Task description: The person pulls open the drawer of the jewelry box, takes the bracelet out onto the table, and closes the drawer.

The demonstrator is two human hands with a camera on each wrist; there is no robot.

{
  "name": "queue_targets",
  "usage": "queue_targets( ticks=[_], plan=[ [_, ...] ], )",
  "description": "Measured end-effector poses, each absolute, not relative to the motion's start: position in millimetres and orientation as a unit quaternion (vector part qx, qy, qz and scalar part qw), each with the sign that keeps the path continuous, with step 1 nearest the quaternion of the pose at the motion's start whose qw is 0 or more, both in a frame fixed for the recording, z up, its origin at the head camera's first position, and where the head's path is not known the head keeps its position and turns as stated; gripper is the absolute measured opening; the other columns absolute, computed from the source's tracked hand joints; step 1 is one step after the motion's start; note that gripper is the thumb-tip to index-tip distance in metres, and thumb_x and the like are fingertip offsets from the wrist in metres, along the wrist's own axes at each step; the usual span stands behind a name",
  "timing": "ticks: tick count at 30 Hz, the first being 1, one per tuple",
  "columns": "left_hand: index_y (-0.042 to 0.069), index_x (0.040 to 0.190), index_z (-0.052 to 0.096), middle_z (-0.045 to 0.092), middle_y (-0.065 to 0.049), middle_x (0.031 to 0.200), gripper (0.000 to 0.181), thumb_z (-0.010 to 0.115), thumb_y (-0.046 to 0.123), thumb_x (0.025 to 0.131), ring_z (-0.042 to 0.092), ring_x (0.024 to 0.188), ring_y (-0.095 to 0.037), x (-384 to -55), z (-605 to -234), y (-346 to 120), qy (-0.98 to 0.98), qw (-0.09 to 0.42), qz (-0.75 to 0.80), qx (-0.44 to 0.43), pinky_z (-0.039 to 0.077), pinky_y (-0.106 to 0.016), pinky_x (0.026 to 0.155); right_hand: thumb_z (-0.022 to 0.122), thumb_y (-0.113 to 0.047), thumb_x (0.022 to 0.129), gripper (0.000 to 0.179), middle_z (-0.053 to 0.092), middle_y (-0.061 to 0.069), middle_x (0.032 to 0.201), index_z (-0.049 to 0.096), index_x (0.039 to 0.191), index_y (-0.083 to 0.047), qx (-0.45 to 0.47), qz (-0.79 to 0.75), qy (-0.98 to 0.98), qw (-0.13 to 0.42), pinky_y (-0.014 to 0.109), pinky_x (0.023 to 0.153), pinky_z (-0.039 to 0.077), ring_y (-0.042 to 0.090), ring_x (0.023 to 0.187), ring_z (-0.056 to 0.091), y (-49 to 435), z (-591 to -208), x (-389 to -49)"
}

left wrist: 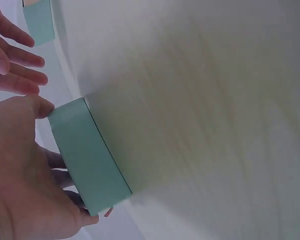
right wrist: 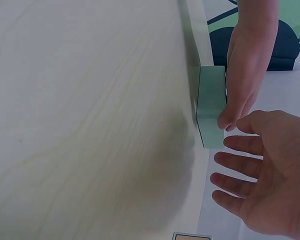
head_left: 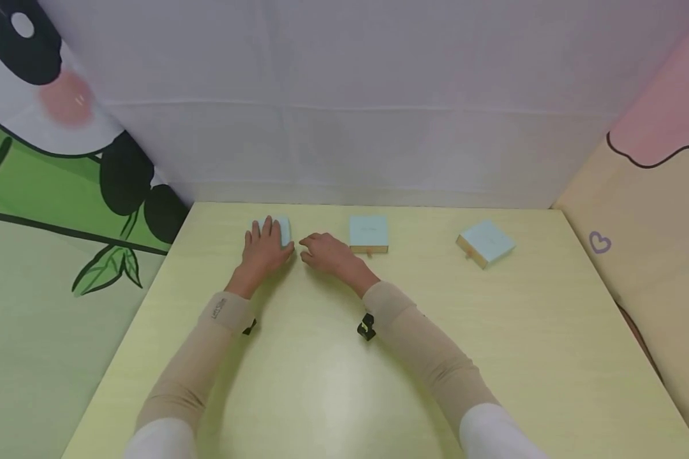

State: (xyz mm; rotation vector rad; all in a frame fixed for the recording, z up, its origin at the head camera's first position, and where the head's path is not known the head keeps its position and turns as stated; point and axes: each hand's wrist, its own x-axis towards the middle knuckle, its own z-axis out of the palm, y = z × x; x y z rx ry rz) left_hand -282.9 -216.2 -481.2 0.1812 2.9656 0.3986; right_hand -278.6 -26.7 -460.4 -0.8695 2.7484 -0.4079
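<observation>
Three small light blue drawer-style boxes stand in a row near the table's far edge. My left hand (head_left: pixel 262 253) lies over the leftmost box (head_left: pixel 284 231), covering much of its top. In the left wrist view the thumb and little finger grip opposite ends of this box (left wrist: pixel 92 155), and the other fingers are partly hidden behind it. A reddish tab pokes out at its lower end. My right hand (head_left: pixel 328 254) hovers just to the right with nothing in it. Its fingers (right wrist: pixel 237 164) are spread close to that box and the left thumb in the right wrist view.
The middle box (head_left: pixel 369 231) faces forward with a tan side and small tab. At the right a third box (head_left: pixel 487 243) sits turned at an angle. A pale wooden table (head_left: pixel 321 382) lies under everything. Printed cloth walls (head_left: pixel 379 146) rise behind and on both sides.
</observation>
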Motion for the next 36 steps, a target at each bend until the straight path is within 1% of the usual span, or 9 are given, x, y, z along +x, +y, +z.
queue_targets(
  ticks=[5,12,19,22,25,28,30,33,36],
  plan=[
    [-0.010,0.158,0.014,0.006,-0.030,0.166,0.072,0.049,0.027,0.107,0.003,0.152,-0.052,-282.7,-480.6,-216.6,0.987,0.077,0.103,0.099,0.007,-0.063,0.122,0.044,-0.027,0.110,0.044,0.050,0.010,0.153,0.052,0.148,-0.006,-0.299,-0.150,0.936,0.112,0.037,0.116,0.038,0.028,0.140,0.048,-27.5,-460.8,-277.4],
    [-0.013,0.147,0.041,0.035,-0.028,0.158,0.052,0.045,-0.016,0.096,0.034,0.145,-0.047,-274.5,-471.9,-226.8,0.981,0.026,0.078,0.173,0.037,-0.060,0.112,0.043,-0.028,0.110,0.045,0.049,0.009,0.154,0.051,0.149,-0.007,-0.300,-0.152,0.935,0.112,0.037,0.117,0.036,0.027,0.142,0.046,-30.4,-458.1,-275.6],
    [-0.007,0.144,0.051,0.044,-0.019,0.156,0.060,0.044,-0.027,0.088,0.040,0.144,-0.039,-271.7,-471.6,-244.7,0.971,0.031,0.145,0.188,0.038,-0.054,0.113,0.043,-0.027,0.110,0.043,0.057,0.008,0.147,0.055,0.146,-0.007,-0.279,-0.171,0.938,0.111,0.039,0.111,0.044,0.025,0.136,0.053,-30.9,-459.3,-273.8],
    [-0.010,0.140,0.053,0.048,-0.024,0.151,0.051,0.049,-0.021,0.091,0.045,0.139,-0.043,-273.5,-471.5,-241.1,0.969,0.029,0.162,0.184,0.041,-0.054,0.111,0.044,-0.025,0.110,0.040,0.065,0.010,0.137,0.060,0.140,-0.005,-0.268,-0.176,0.942,0.101,0.039,0.104,0.050,0.025,0.126,0.061,-31.1,-460.3,-272.7],
    [-0.012,0.136,0.052,0.050,-0.028,0.145,0.040,0.050,-0.007,0.097,0.048,0.134,-0.045,-275.6,-470.5,-231.6,0.973,0.017,0.163,0.163,0.045,-0.055,0.107,0.045,-0.023,0.109,0.034,0.073,0.012,0.115,0.069,0.123,-0.004,-0.266,-0.179,0.943,0.091,0.039,0.090,0.055,0.025,0.104,0.069,-31.5,-459.9,-272.1],
    [-0.013,0.136,0.049,0.044,-0.031,0.147,0.042,0.047,0.012,0.103,0.042,0.135,-0.051,-277.3,-468.8,-221.4,0.982,0.013,0.145,0.118,0.040,-0.060,0.109,0.046,-0.023,0.108,0.031,0.072,0.013,0.099,0.071,0.110,-0.004,-0.266,-0.183,0.942,0.086,0.040,0.080,0.055,0.024,0.088,0.066,-32.1,-458.5,-272.2],
    [-0.012,0.142,0.041,0.036,-0.032,0.151,0.053,0.044,0.026,0.105,0.037,0.135,-0.057,-278.5,-468.2,-216.2,0.990,0.026,0.116,0.076,0.036,-0.065,0.109,0.045,-0.024,0.108,0.033,0.073,0.013,0.107,0.070,0.116,-0.003,-0.261,-0.179,0.945,0.085,0.039,0.083,0.055,0.024,0.094,0.068,-32.6,-458.1,-273.1],
    [-0.010,0.151,0.028,0.027,-0.035,0.156,0.070,0.041,0.043,0.107,0.032,0.133,-0.063,-279.6,-466.9,-208.9,0.995,0.055,0.085,0.011,0.034,-0.070,0.106,0.044,-0.026,0.109,0.039,0.069,0.011,0.129,0.065,0.134,-0.005,-0.250,-0.171,0.949,0.090,0.039,0.096,0.054,0.024,0.115,0.066,-31.8,-456.7,-273.6],
    [-0.012,0.155,0.021,0.021,-0.037,0.158,0.081,0.037,0.051,0.106,0.028,0.136,-0.064,-280.5,-466.1,-204.6,0.995,0.079,0.054,-0.024,0.034,-0.069,0.107,0.044,-0.027,0.109,0.043,0.062,0.010,0.141,0.058,0.143,-0.005,-0.243,-0.172,0.950,0.096,0.040,0.103,0.051,0.026,0.128,0.060,-31.2,-452.2,-272.7]
  ],
)
